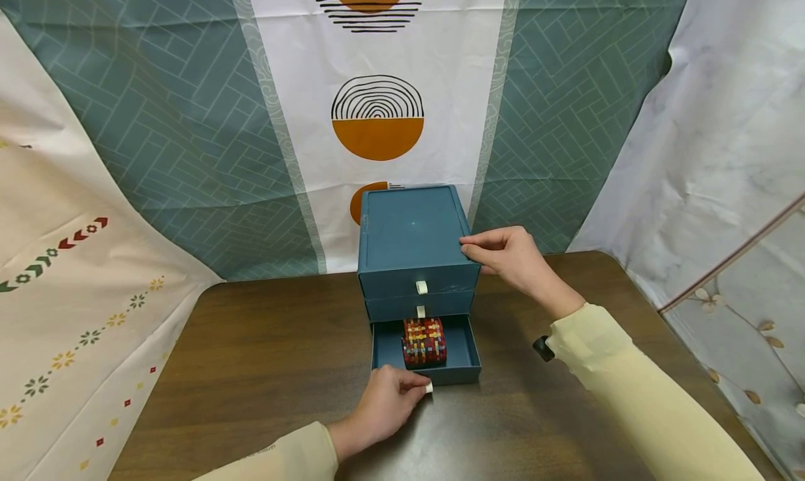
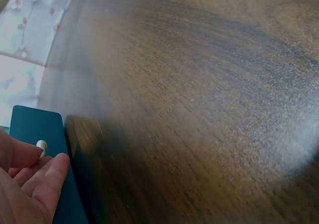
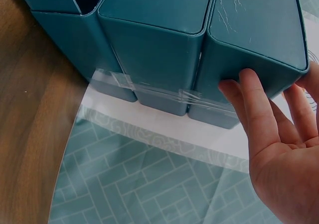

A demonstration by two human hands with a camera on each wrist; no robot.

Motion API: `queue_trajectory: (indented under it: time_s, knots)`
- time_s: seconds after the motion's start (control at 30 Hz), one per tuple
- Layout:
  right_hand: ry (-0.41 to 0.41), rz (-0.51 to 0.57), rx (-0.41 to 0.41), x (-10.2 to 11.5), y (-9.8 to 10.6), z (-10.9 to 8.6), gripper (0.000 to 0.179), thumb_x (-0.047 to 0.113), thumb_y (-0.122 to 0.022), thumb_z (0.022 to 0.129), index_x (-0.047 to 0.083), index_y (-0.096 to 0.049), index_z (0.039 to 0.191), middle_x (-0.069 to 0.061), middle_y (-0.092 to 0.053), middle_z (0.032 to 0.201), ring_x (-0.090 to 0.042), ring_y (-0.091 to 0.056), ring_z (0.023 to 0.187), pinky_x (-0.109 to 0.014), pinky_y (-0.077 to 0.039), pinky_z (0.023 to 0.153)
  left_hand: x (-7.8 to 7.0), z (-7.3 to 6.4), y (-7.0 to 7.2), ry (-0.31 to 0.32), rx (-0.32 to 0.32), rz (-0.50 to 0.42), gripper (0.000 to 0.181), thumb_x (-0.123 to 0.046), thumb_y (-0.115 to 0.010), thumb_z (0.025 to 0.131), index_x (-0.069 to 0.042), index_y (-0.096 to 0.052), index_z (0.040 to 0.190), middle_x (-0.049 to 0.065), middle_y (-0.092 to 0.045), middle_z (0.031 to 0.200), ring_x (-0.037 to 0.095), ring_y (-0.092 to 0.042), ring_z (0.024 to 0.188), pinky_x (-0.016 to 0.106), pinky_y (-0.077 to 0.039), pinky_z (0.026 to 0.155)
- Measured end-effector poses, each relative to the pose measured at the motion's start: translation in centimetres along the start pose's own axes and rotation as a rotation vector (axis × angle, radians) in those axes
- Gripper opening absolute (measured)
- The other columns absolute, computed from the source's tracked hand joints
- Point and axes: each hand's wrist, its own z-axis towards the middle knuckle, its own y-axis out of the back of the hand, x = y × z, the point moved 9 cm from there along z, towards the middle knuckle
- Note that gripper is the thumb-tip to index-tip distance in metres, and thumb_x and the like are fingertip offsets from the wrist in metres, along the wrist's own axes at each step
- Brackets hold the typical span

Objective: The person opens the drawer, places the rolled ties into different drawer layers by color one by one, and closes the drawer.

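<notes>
A dark blue-green drawer cabinet stands on the table with its bottom drawer pulled out. Inside that drawer lies a rolled item with a red, yellow and blue checked pattern. My left hand pinches the drawer's small white knob between thumb and fingers. My right hand is at the cabinet's top right edge. In the right wrist view, its fairly straight fingers press against the side wall near the top.
Two upper drawers with white tabs are closed. The brown wooden table extends to both sides. Behind the cabinet hangs a patterned cloth, and a pale marbled cloth hangs to the right. Clear tape runs across the cabinet's side.
</notes>
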Motion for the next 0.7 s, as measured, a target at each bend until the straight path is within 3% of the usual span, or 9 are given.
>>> queue_trajectory:
  time_s: [0.43, 0.7]
  knots:
    - [0.000, -0.009, 0.004, -0.1, 0.0, 0.1, 0.033, 0.044, -0.069, 0.082, 0.025, -0.071, 0.109, 0.000, -0.068, 0.114, -0.015, -0.064, 0.101, -0.037, -0.057, 0.078, 0.1, 0.7, 0.3, 0.004, -0.015, -0.002, 0.014, -0.011, -0.066, 0.086, -0.010, -0.075, 0.097, 0.000, -0.073, 0.094, -0.002, -0.060, 0.069, 0.017, -0.051, 0.055]
    - [-0.005, 0.000, 0.000, -0.1, 0.0, 0.1, 0.031, 0.042, -0.069, 0.082, 0.025, -0.071, 0.108, 0.000, -0.068, 0.113, -0.015, -0.065, 0.101, -0.040, -0.056, 0.079, 0.3, 1.1, 0.4, 0.009, -0.017, -0.019, 0.014, -0.011, -0.065, 0.087, -0.009, -0.075, 0.097, 0.001, -0.073, 0.095, -0.002, -0.060, 0.066, 0.018, -0.051, 0.054]
